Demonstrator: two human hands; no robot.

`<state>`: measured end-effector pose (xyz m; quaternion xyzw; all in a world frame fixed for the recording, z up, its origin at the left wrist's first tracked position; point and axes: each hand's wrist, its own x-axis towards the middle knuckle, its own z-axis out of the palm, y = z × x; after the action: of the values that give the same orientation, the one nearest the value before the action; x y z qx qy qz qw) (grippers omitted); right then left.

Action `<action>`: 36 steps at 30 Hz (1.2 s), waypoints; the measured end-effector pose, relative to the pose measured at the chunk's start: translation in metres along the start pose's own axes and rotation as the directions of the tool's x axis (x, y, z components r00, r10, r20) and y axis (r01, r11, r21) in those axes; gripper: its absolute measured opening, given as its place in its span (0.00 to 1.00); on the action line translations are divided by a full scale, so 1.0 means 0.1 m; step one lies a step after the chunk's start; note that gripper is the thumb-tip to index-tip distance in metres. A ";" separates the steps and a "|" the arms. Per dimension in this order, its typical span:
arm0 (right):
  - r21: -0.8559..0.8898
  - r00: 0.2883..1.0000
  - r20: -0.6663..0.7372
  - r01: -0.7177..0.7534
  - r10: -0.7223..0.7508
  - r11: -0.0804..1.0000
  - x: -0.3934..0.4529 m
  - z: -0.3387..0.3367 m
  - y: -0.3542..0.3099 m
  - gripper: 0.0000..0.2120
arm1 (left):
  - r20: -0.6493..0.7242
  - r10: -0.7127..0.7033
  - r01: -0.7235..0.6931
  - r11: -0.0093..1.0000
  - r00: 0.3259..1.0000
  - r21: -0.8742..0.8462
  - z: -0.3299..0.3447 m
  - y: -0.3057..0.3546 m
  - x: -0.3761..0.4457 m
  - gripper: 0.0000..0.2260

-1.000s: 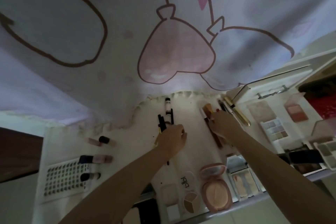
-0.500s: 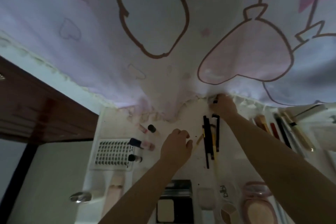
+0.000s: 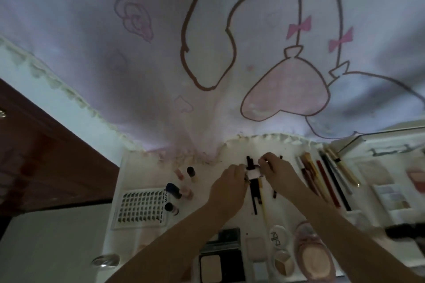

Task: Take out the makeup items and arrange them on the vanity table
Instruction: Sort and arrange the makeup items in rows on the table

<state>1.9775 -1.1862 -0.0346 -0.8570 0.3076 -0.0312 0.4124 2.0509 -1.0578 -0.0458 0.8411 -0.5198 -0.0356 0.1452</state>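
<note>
Much here is dim and soft-edged. Between the two hands sits a small pale pink and white object [image 3: 253,174], too blurred to identify; the left hand [image 3: 228,185] has its fingers curled in against it from the left, and the right hand [image 3: 277,171] closes its fingers on it from the right, though exactly which fingers pinch it cannot be told. Both hands work over a row of thin black and yellow makeup pencils [image 3: 255,193] lying lengthwise on the white vanity table [image 3: 138,167], partly hidden under the hands.

At the bottom edge, an open black square powder compact [image 3: 219,262] is cut off by the left forearm, and a round pink blush compact [image 3: 314,257] lies open beside a small round clear-lidded pot [image 3: 279,235] (its lettering unreadable).

A white tray of false lash clusters [image 3: 141,208] lies to the left, next to several small dark-capped pink bottles [image 3: 179,190]. Right of the hands lies a fan of long brushes and pens [image 3: 326,181], and beyond them a pale eyeshadow palette [image 3: 391,195], faint. A printed lilac curtain [image 3: 161,64] hangs behind.
</note>
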 end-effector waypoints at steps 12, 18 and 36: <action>0.296 0.948 -0.298 -0.016 0.108 0.955 -0.93 0.14 -0.51 0.13 | 0.300 0.358 -0.380 0.925 0.884 0.018 -0.66 0.06 -0.42 0.15; 0.140 0.816 -0.538 0.335 -0.213 0.932 -1.25 0.15 -0.74 0.14 | 0.476 0.530 -0.327 0.833 0.701 -0.446 -1.11 0.03 -0.46 0.08; 0.480 0.798 0.082 -0.557 0.597 0.678 -0.68 0.21 -0.90 0.16 | 0.143 0.572 -0.577 0.718 0.808 0.391 -0.80 -0.22 -0.37 0.18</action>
<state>1.9741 -1.0923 0.0305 -0.5834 0.5606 -0.0097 0.5876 2.0693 -0.9993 0.0208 0.6491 -0.7507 0.1175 -0.0365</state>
